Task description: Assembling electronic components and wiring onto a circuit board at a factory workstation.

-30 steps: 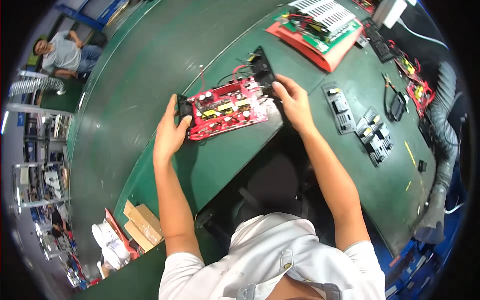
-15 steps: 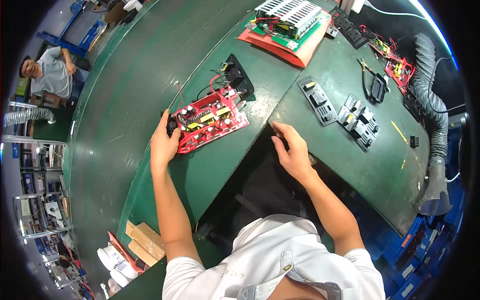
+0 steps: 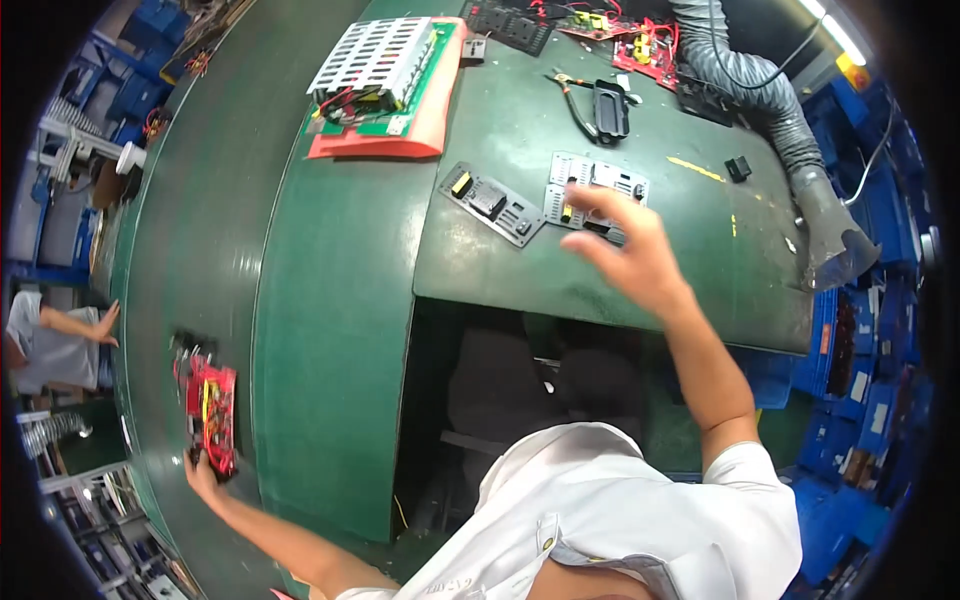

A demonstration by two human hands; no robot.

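Far out to the left, my left hand (image 3: 204,478) grips the near end of a red circuit board (image 3: 214,405) on the dark green conveyor-like strip. Wires and a black panel at the board's far end are blurred. My right hand (image 3: 640,250) hovers with thumb and fingers apart, holding nothing. Partly hidden under its fingers are grey slotted panels (image 3: 606,176) with black sockets and small yellow parts. To their left a single grey panel (image 3: 492,204) of the same kind lies slanted on the green bench.
A white slotted metal unit (image 3: 372,58) on a green board rests on an orange-red sheet (image 3: 430,138). Pliers (image 3: 575,108) lie beside a black plastic housing (image 3: 611,110). More red boards (image 3: 645,52), a flexible grey duct (image 3: 760,90) and a co-worker's arm (image 3: 80,322) are at the edges.
My left hand has carried the red circuit board leftward from the bench onto the strip. My right hand has risen over the grey panels, its fingers spreading. The view has turned.
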